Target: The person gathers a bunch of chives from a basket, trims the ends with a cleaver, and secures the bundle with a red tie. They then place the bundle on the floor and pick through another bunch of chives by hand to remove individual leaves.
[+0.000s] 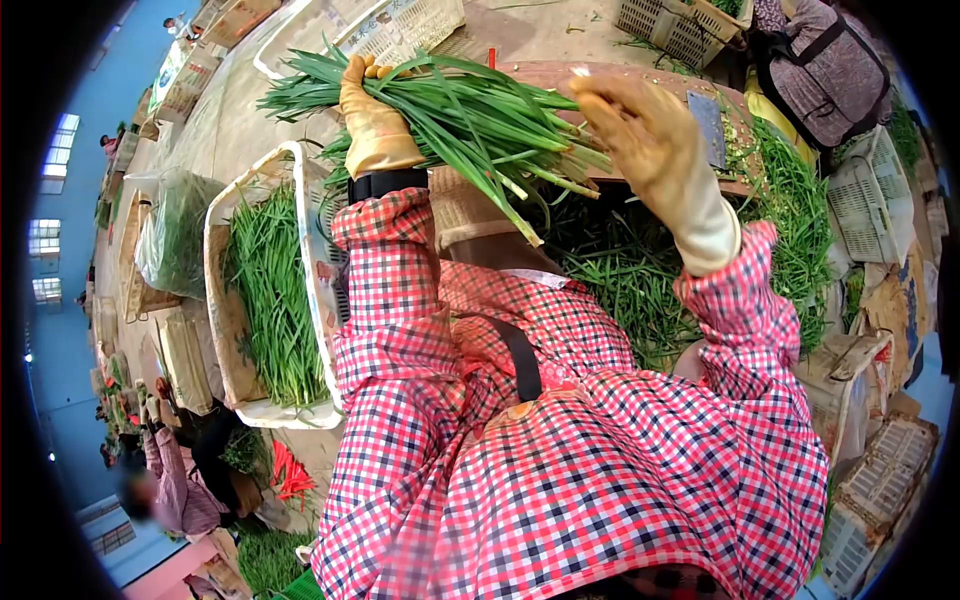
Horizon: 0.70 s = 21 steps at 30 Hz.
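My left hand point(378, 125), in a tan glove, is wrapped round a bunch of garlic chives point(470, 115). The leafy tips point left and the pale cut ends fan out to the right. My right hand point(655, 140), also gloved, is raised just beyond those ends, its fingers bent together. A tiny white bit point(581, 71) shows at its fingertips, too small to name. Under the bunch lies a reddish board point(650, 80) with a grey metal plate point(707, 128) standing on it, near my right hand.
At my left is a white crate point(213, 300) holding more chives point(275, 300). Loose green trimmings point(630, 270) pile up in front of me and to the right. A backpack point(825, 70) and several crates stand at the right. Another person point(185, 485) sits at the lower left, near red strips point(290, 472).
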Each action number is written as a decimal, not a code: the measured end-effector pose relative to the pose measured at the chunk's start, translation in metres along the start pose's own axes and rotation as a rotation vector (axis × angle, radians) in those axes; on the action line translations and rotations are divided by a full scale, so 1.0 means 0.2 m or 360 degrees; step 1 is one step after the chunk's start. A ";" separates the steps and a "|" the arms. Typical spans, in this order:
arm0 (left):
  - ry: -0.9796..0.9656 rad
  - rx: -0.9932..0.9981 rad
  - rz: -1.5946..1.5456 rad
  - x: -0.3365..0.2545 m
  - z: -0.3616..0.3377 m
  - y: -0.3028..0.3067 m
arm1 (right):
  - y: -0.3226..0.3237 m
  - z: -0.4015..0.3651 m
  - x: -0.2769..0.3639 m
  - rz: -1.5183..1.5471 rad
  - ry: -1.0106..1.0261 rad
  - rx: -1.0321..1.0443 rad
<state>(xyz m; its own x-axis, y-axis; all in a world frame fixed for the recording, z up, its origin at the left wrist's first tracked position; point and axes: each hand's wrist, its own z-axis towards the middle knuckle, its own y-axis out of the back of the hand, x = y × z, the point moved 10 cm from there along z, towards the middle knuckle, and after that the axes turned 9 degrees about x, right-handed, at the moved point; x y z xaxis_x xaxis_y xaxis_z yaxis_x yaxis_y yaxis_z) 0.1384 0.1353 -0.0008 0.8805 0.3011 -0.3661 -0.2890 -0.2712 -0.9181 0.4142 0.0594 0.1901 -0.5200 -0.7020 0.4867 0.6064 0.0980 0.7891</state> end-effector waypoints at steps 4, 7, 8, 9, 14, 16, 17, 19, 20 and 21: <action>-0.0031 0.0055 0.0051 0.00 -0.03 -0.05 | -0.22 0.12 -0.07 -0.0087 -0.0012 -0.0028; 0.0054 0.0145 -0.0020 0.03 -0.05 -0.08 | -0.43 0.10 -0.28 0.0842 -0.0721 0.0323; 0.0093 0.0172 -0.0069 0.05 -0.04 -0.09 | -0.37 0.12 -0.27 0.0826 -0.0599 0.0162; 0.0105 0.0170 -0.0092 0.05 -0.04 -0.08 | -0.36 0.11 -0.28 0.0864 -0.0610 0.0131; 0.0129 0.0135 -0.0114 0.04 -0.01 -0.01 | -0.32 0.01 -0.35 0.1257 -0.0756 0.0164; 0.0101 0.0020 -0.0137 0.04 -0.02 0.03 | -0.28 -0.04 -0.32 0.1301 -0.0744 0.0223; 0.0089 0.0012 -0.0097 0.04 -0.01 0.05 | -0.25 -0.07 -0.32 0.1323 -0.0757 0.0172; 0.0059 -0.0006 -0.0019 0.03 0.01 0.09 | -0.22 -0.13 -0.34 0.1364 -0.0779 0.0075; 0.0055 -0.0063 0.0007 0.03 0.01 0.11 | -0.19 -0.15 -0.37 0.1325 -0.0697 -0.0002; 0.0052 -0.0120 0.0034 0.03 0.01 0.13 | -0.16 -0.20 -0.40 0.1199 -0.0668 -0.0058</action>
<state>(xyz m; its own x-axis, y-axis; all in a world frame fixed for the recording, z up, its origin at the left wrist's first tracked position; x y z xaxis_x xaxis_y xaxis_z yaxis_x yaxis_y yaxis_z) 0.1361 0.1322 -0.0269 0.8866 0.2650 -0.3791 -0.2798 -0.3455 -0.8957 0.4602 0.0853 0.1107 -0.1461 -0.1395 0.9794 0.8943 0.4047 0.1911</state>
